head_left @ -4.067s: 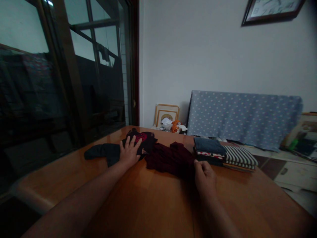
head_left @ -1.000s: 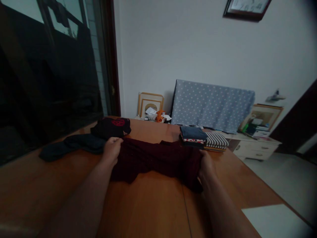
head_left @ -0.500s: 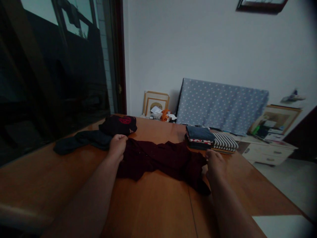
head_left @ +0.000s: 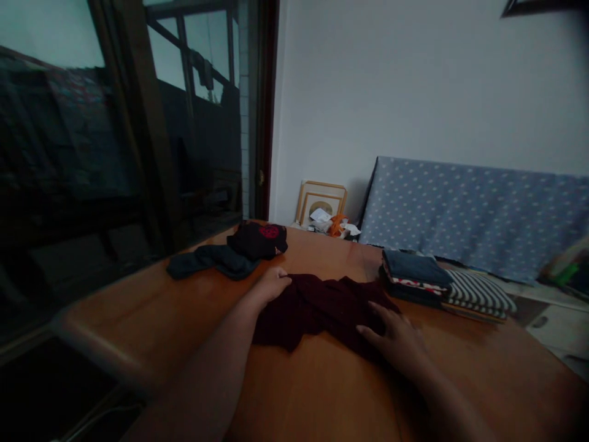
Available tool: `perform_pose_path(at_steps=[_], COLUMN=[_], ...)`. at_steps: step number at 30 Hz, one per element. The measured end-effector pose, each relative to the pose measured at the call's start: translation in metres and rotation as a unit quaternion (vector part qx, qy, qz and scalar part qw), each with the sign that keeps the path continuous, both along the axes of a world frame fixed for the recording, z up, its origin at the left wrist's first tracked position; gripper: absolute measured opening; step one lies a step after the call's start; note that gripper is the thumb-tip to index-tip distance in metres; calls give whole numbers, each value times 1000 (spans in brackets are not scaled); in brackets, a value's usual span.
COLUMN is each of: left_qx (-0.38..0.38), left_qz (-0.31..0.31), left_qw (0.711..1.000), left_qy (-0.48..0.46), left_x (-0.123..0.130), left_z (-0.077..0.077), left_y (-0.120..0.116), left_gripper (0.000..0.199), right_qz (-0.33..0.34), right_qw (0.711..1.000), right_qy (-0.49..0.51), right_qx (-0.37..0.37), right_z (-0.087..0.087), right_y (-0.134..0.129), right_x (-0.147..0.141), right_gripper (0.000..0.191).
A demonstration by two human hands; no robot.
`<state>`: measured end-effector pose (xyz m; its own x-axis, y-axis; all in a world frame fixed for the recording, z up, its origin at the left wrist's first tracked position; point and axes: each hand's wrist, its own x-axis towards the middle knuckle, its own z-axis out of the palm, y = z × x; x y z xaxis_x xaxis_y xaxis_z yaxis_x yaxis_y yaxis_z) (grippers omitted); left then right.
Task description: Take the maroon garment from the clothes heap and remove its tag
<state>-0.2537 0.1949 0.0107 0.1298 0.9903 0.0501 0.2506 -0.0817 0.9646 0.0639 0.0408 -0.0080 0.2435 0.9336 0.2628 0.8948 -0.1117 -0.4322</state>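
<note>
My right hand (head_left: 398, 339) has let go, fingers apart over the maroon garment (head_left: 317, 307), so only my left hand (head_left: 270, 286) pinches it, at its left corner.

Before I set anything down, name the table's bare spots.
Bare table shows between the left forearm and right forearm, nearer than the maroon garment; left of the left forearm, nearer than the dark blue garment; and between the black garment and the folded clothes, beyond the maroon garment. It's crowded where the maroon garment nears the folded clothes.
</note>
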Motion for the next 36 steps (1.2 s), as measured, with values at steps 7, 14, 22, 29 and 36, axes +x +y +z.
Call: perform_pose_path(at_steps=[7, 14, 22, 29, 36], left_qx=[-64, -203, -25, 113, 71], left_qz=[21, -41, 83, 7, -285], left_qw=[974, 920, 982, 993, 947], left_qy=[-215, -332, -168, -9, 130], left_x=[-9, -14, -4, 6, 17], left_z=[23, 37, 22, 36, 51], left_y=[-3, -7, -3, -17, -56], left_gripper=[19, 18, 22, 28, 31], right_qz=[44, 82, -71, -121, 137], right_qw=[972, 825, 888, 943, 959], right_qy=[221, 559, 447, 232, 243], right_qx=[59, 17, 78, 206, 41], right_z=[9, 44, 30, 34, 50], right_y=[-3, -21, -10, -15, -32], right_x=[5, -8, 10, 18, -20], right_gripper=[14, 31, 31, 37, 42])
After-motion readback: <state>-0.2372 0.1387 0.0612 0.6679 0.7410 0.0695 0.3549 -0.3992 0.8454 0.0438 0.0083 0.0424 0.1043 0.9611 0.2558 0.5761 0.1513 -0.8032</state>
